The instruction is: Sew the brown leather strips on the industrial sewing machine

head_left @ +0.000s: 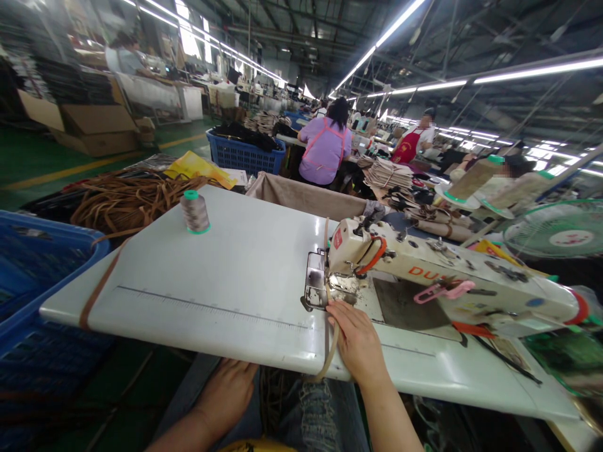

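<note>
My right hand (358, 339) lies on the white sewing table (235, 276), fingers closed on a thin tan strap (327, 339) just in front of the needle plate (315, 290). The strap runs through the presser foot of the white sewing machine (438, 276) and hangs down off the table's front edge. My left hand (227, 394) rests below the table edge on my lap; its fingers are tucked under and I cannot see whether it holds anything. Another tan strap (101, 285) is draped over the table's left end.
A thread spool (195, 212) stands on the table's far left. A pile of brown straps (132, 198) lies behind it, a blue crate (42, 282) at left, another (242, 154) farther back. Pink scissors (443, 290) sit on the machine. Other people work beyond; a fan (560, 235) is right.
</note>
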Available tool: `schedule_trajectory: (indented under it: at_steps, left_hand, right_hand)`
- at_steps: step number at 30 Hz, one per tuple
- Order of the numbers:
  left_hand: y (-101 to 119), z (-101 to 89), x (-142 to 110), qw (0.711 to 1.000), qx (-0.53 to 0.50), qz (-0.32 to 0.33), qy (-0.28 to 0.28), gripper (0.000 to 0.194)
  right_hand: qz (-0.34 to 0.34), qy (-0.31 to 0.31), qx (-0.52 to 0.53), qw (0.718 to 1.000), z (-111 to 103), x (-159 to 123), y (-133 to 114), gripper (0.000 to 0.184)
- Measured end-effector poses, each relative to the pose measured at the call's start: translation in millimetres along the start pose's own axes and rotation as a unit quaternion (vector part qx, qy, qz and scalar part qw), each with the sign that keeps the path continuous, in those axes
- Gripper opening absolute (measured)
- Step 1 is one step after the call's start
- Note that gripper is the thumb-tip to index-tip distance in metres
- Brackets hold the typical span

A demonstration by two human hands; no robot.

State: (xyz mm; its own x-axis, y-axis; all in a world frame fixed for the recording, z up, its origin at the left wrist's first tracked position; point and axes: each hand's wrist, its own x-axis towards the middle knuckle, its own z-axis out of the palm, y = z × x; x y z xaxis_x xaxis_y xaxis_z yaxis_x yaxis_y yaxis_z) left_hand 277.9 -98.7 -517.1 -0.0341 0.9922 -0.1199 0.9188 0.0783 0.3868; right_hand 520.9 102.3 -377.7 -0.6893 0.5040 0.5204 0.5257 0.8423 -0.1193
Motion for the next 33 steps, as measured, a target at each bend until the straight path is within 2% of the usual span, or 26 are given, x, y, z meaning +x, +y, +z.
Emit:
schedule_trajectory:
  at_steps: [6, 28, 33]
  left_hand:
    - [0.8, -2.5, -0.9, 1.0, -0.003, 0.002, -0.003, 0.052]
    - [-3.8, 8.7, -0.8, 1.0, 0.014, 0.011, 0.016, 0.051]
    - [-2.7, 4.7, -1.1, 1.0, 0.012, 0.013, 0.017, 0.05]
  right_hand:
    - [-0.005, -0.003, -0.007, 1.0, 1.5, -0.3, 0.2, 0.031]
    - [0.001, -0.007, -0.01, 1.0, 1.9, -1.9, 1.2, 0.03]
    - [0.003, -0.006, -0.008, 1.0, 0.9, -1.0, 0.0, 0.031]
